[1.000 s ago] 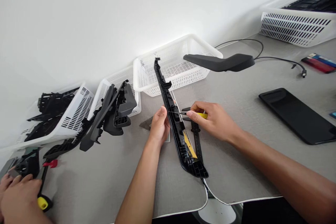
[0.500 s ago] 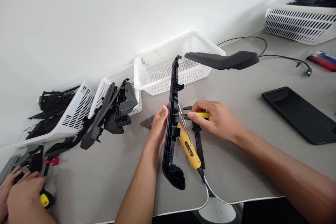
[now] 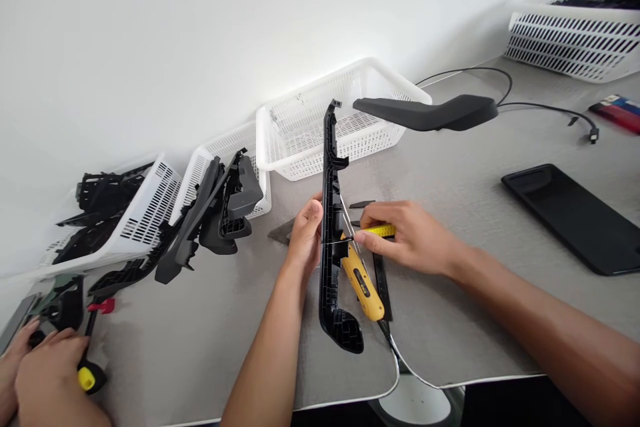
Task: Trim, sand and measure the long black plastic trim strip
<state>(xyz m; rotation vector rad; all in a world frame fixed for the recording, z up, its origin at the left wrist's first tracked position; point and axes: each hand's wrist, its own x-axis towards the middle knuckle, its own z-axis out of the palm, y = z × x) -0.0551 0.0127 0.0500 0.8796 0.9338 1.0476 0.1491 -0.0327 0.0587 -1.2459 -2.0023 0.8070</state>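
Note:
My left hand (image 3: 305, 237) grips a long black plastic trim part (image 3: 332, 213), held almost upright on edge over the grey table (image 3: 450, 187). My right hand (image 3: 407, 237) holds a small yellow-handled screwdriver (image 3: 377, 231), and its thin shaft touches the part's middle. A yellow power screwdriver (image 3: 364, 283) lies on the table just right of the part, beside a black caliper (image 3: 383, 277).
White baskets (image 3: 310, 140) line the wall, the left ones (image 3: 125, 213) with black parts spilling out. A curved black trim piece (image 3: 430, 113) rests on a basket. A black tablet (image 3: 575, 217) and cable lie at right. Another person's hands (image 3: 45, 377) work at far left.
The black part has swung from a slant to nearly upright, uncovering the yellow power screwdriver. My right hand has dropped slightly, the small screwdriver's tip staying against the part.

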